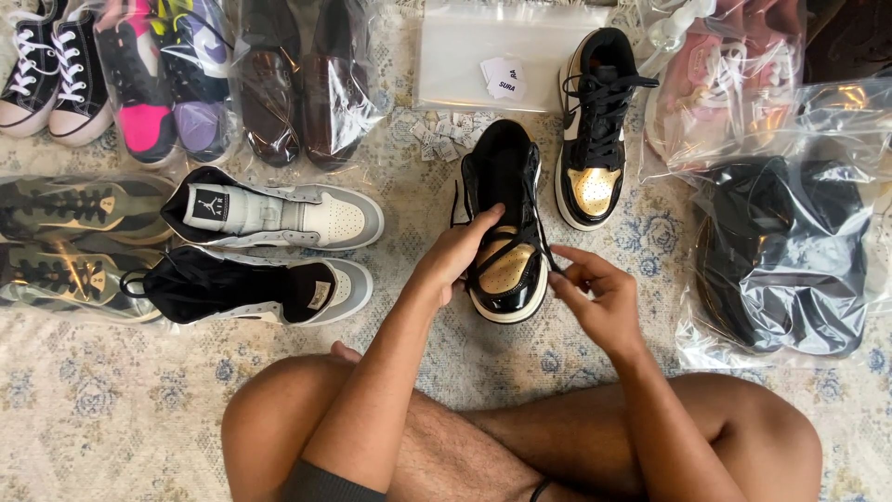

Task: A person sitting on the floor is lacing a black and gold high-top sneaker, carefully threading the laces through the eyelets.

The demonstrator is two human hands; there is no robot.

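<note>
Head view, read from left to right: bagged sneakers (139, 79) are lined along the upper left, and below them two grey-and-white high-tops (279, 218) lie on their sides on the patterned rug (111, 390).

At centre frame a black-and-gold shoe (506, 223) is stood toe toward the person. It is steadied by the left hand (455, 256), which is curled partly closed over the near side of the toe, thumb laid across the laces. Just right of it, the right hand (595, 297) is drawn into a pinch, forefinger and thumb closed on a black lace (548, 253) at the shoe's right edge; the other fingers are loosely bent.

For the lacing to be done well, the shoe is best kept pressed flat to the rug by the left hand, so that tension is taken by the lace and not by the shoe. The lace is best pulled out and slightly up, kept flat and untwisted, and matched in length against the other side.

Upper centre, a clear bag (502, 56) with small paper tags is laid out. Its mate (595, 125) stands just beside, already laced. At far right, more bagged shoes (780, 251) are piled.
</note>
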